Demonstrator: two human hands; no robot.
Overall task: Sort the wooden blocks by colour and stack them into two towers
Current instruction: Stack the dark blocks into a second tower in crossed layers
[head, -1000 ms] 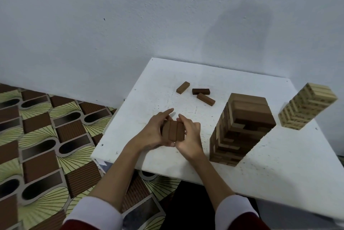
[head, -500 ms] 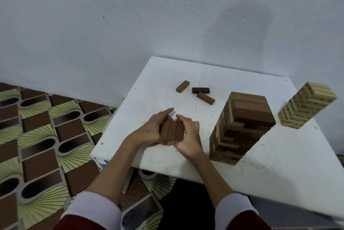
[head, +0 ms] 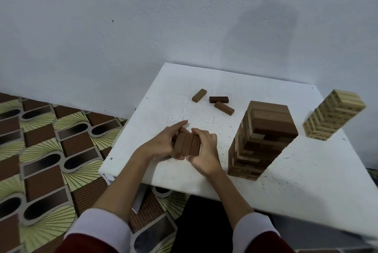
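Observation:
Three brown blocks (head: 187, 143) lie side by side as one bundle near the front left of the white table (head: 306, 181). My left hand (head: 161, 144) grips the bundle from the left and my right hand (head: 204, 150) grips it from the right. A tall brown tower (head: 263, 138) stands just right of my right hand. A shorter tower of pale blocks (head: 333, 117) stands at the far right. Three loose brown blocks (head: 216, 102) lie further back on the table.
The table's left and front edges drop to a patterned floor mat (head: 45, 150). A plain wall (head: 143, 27) rises behind the table.
Both hands have kept hold of the three-block bundle and shifted very slightly. The towers and loose blocks have not moved.

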